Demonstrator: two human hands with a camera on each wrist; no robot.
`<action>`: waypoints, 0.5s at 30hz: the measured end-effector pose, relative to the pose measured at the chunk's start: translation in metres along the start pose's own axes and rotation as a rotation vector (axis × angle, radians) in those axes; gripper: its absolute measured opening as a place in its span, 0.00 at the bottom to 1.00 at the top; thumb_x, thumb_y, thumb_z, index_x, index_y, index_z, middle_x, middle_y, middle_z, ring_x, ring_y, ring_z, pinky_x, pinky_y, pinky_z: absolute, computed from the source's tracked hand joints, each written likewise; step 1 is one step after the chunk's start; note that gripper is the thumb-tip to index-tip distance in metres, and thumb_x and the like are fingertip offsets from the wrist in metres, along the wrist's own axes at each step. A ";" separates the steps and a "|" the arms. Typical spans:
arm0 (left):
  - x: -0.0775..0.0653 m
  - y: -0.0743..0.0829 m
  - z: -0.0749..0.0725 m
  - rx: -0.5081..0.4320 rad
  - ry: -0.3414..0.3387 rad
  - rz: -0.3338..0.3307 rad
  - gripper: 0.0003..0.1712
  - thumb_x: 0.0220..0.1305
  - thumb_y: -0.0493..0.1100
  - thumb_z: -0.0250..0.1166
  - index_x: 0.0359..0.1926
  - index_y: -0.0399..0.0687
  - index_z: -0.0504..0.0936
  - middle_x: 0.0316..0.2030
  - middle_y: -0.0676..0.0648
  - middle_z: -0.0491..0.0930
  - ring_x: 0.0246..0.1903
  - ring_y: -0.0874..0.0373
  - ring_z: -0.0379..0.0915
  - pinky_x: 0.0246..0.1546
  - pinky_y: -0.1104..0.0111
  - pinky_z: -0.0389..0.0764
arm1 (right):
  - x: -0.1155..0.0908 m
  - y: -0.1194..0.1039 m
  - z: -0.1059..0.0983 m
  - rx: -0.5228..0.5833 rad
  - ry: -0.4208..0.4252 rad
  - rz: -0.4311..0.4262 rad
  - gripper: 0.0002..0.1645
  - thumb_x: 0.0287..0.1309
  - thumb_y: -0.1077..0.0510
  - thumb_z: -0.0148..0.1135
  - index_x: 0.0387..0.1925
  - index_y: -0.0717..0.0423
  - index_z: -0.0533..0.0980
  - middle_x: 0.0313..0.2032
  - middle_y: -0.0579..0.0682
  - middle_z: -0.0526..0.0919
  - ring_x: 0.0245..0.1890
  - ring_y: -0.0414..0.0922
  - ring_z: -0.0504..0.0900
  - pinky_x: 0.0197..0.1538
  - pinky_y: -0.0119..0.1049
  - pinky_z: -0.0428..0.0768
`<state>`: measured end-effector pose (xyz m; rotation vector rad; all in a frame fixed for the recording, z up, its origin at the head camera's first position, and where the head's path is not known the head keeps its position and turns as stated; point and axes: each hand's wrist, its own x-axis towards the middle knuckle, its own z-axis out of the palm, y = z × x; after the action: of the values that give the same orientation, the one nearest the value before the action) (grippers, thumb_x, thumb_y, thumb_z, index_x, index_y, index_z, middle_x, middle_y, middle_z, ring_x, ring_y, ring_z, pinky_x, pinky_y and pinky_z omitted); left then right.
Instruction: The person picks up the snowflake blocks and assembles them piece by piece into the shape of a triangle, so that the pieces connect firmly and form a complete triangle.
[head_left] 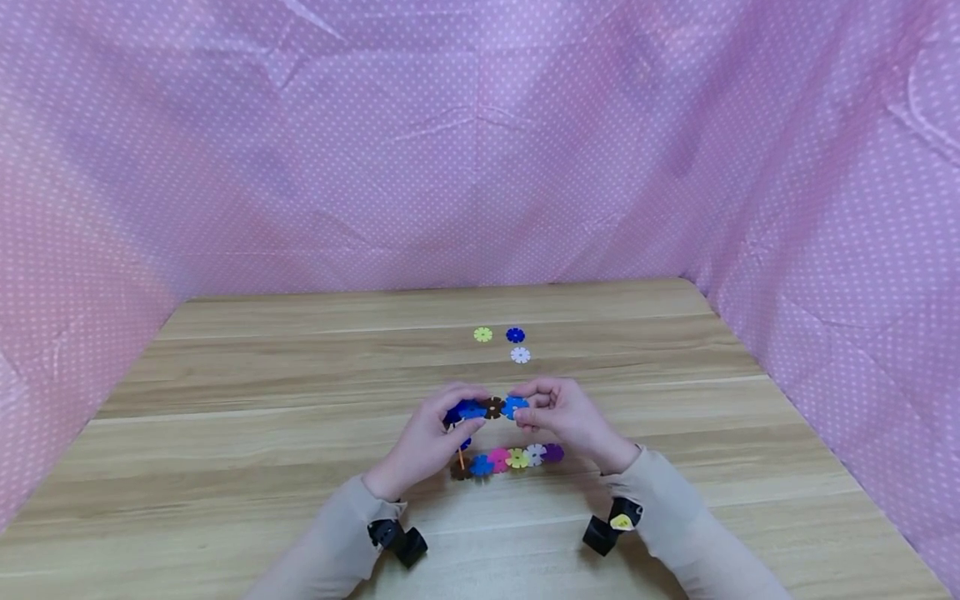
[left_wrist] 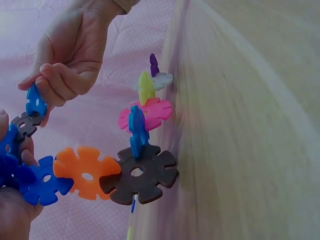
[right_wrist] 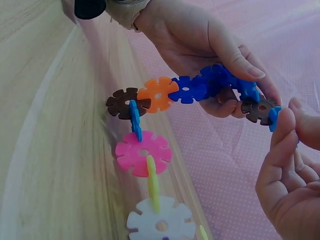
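Left hand [head_left: 431, 431] is gripping the chain [head_left: 497, 455] by its blue discs [head_left: 470, 407], right hand [head_left: 567, 417] pinching a light-blue disc [head_left: 510, 403] at the brown disc's [head_left: 492, 403] right edge, that stretch running left-right between them.

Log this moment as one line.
left hand: grips disc chain | right hand: pinches light-blue disc | table: loose yellow disc, dark-blue disc, white disc

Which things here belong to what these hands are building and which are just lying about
In the job:
flower-disc chain, gripped by the left hand
light blue disc, pinched by the right hand

Lying about, unattached:
yellow disc
dark blue disc
white disc
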<state>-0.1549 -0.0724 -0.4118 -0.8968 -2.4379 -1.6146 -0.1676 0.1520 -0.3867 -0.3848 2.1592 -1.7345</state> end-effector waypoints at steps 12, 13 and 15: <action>-0.002 0.000 0.000 -0.027 -0.064 0.006 0.14 0.65 0.35 0.59 0.52 0.46 0.76 0.51 0.48 0.78 0.53 0.54 0.73 0.56 0.61 0.74 | 0.001 -0.002 0.001 0.058 -0.056 -0.025 0.19 0.57 0.68 0.61 0.47 0.79 0.70 0.27 0.43 0.83 0.27 0.37 0.82 0.36 0.31 0.83; -0.002 0.000 0.000 -0.026 -0.066 0.009 0.14 0.65 0.36 0.59 0.52 0.46 0.76 0.52 0.48 0.77 0.53 0.54 0.73 0.56 0.61 0.74 | 0.001 -0.002 0.001 0.063 -0.062 -0.026 0.19 0.57 0.68 0.61 0.47 0.79 0.70 0.27 0.43 0.83 0.27 0.37 0.82 0.36 0.30 0.83; -0.003 0.000 0.000 -0.027 -0.072 0.008 0.14 0.66 0.36 0.59 0.52 0.46 0.75 0.52 0.47 0.77 0.53 0.53 0.73 0.56 0.61 0.73 | 0.002 -0.002 0.000 0.060 -0.073 -0.030 0.19 0.58 0.68 0.61 0.48 0.79 0.70 0.28 0.44 0.84 0.27 0.37 0.82 0.37 0.31 0.83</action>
<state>-0.1528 -0.0736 -0.4128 -0.9841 -2.4617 -1.6441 -0.1690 0.1510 -0.3852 -0.4596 2.0557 -1.7690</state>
